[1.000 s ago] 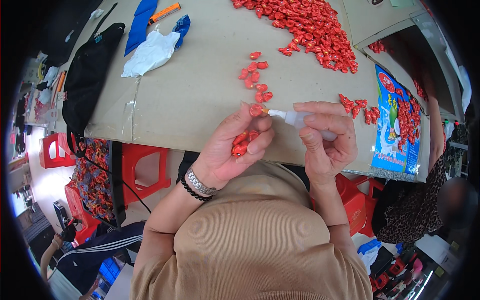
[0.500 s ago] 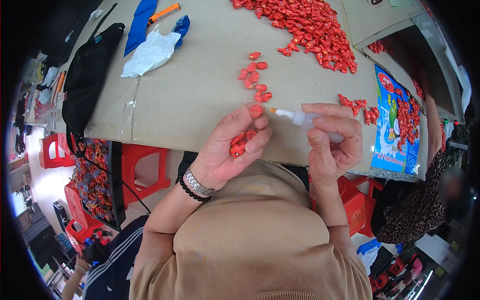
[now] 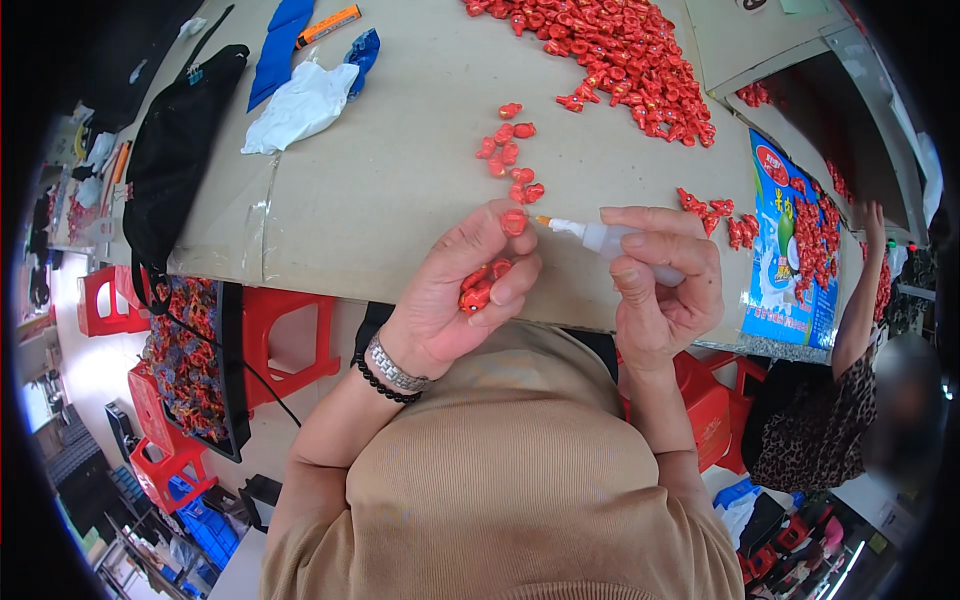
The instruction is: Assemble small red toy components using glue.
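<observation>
Head view: left hand [image 3: 455, 300] pinches one red piece [image 3: 513, 222] at fingertips, more red pieces [image 3: 480, 287] cupped in palm; right hand [image 3: 665, 285] grips glue bottle [image 3: 600, 238], orange tip just beside pinched piece; both hands over near edge of table [image 3: 400, 170]; small red cluster [image 3: 510, 155] just beyond hands, big red pile [image 3: 610, 55] at far side of table

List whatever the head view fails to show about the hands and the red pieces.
- Red pieces in the left hand: count hidden by curled fingers.
- Glue bottle: body covered by the right hand.
- Nozzle tip touching the pinched piece: too small to tell.
- Red pile: cut off by the top edge.
</observation>
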`<state>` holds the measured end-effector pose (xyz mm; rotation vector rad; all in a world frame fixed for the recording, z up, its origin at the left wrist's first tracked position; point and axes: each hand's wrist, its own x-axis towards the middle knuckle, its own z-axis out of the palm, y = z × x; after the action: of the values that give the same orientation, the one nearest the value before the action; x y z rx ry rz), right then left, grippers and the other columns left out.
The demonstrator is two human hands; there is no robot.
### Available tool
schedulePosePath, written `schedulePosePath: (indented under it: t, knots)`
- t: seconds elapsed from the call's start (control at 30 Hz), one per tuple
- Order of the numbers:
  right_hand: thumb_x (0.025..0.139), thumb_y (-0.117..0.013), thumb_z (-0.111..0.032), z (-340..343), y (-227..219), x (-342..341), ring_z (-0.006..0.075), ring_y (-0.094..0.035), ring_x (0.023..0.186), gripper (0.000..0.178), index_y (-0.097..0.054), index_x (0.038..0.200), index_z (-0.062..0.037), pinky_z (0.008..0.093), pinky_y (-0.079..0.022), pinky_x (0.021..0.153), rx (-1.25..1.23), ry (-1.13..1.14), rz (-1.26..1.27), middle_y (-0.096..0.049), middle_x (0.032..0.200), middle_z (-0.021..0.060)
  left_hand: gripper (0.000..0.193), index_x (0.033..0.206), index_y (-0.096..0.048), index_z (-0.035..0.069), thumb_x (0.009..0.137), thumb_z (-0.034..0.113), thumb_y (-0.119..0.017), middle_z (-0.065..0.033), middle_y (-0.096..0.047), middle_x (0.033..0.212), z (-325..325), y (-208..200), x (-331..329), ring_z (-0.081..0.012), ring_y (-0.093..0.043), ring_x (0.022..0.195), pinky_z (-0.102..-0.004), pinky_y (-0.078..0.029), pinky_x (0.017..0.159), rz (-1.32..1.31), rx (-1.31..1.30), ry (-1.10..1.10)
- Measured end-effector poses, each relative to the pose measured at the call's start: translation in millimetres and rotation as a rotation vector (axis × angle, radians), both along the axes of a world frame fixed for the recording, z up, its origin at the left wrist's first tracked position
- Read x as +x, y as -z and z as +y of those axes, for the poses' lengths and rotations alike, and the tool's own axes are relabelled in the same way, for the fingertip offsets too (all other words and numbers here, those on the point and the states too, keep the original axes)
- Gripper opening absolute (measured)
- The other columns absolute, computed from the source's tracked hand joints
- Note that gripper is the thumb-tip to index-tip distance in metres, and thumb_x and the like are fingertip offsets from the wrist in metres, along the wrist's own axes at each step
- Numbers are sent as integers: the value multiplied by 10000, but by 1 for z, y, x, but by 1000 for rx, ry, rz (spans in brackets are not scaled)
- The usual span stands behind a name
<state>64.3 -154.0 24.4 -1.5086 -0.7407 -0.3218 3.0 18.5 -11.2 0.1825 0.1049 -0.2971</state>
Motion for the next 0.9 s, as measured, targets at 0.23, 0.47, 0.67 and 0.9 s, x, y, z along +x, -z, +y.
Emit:
schedulePosePath:
  t: [0.23,0.47,0.67,0.9]
  knots:
    - [821,-669,2,-4,0,0,192,-632,828,147,-581,938,20,263,-535,660,39,-16,12,-646,984,187,181,1109,-543,109,960,212,-550,-53,-588,976,0,-4,0,-113,-471,605,-201,-301,397,29,112,-70]
    - [822,-667,9,-4,-1,-2,187,-634,818,143,-579,934,21,262,-536,643,52,-39,32,-645,980,192,137,1091,-535,99,970,164,-530,-31,-582,915,-2,-12,0,-92,-455,551,-203,-279,385,22,330,-197]
    - [807,-682,21,-5,0,-1,190,-635,823,162,-581,934,24,260,-534,646,25,-29,8,-646,970,192,123,1082,-528,83,970,133,-525,-11,-576,865,-2,-16,0,-80,-448,526,-207,-276,381,-15,464,-267]
    - [850,-704,-157,-1,2,-1,117,-584,745,194,-559,923,-51,189,-422,546,-22,19,-17,-648,991,184,129,1081,-526,77,966,134,-533,-11,-571,862,-2,-18,0,-78,-450,525,-206,-275,381,-40,501,-275]
